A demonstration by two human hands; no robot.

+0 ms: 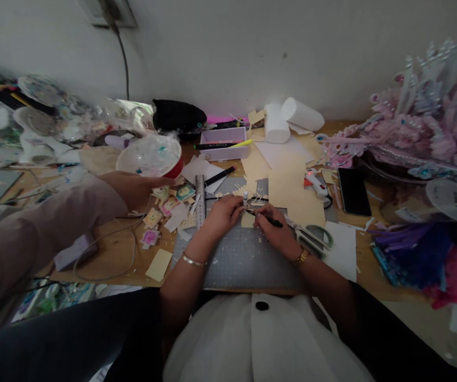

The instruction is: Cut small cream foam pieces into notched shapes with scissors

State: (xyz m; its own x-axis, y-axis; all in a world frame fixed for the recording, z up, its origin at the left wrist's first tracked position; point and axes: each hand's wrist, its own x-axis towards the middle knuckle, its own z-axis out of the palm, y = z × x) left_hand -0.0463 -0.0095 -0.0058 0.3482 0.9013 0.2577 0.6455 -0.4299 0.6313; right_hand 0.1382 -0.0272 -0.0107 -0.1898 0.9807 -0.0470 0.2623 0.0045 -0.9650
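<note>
My right hand (276, 229) is closed around a black pen (275, 222), its tip at a small cream card (247, 219) low over the cutting mat. My left hand (225, 213) pinches the card at its left edge with thumb and fingers together. Just beyond the fingertips is a small white cylinder (245, 197); whether my left hand touches it I cannot tell. Thin cream scraps lie around it. Left of my left hand lies a steel ruler (200, 201). Scissors with green handles (316, 237) rest beside my right wrist.
Another person's hand (136, 187) reaches in from the left beside a red and white bowl (148, 156). Small painted cards (153, 217) lie near it. A hot glue gun (315, 184), cream card sheets (294, 185) and a phone (353, 192) are on the right, below pink tiaras (419, 127).
</note>
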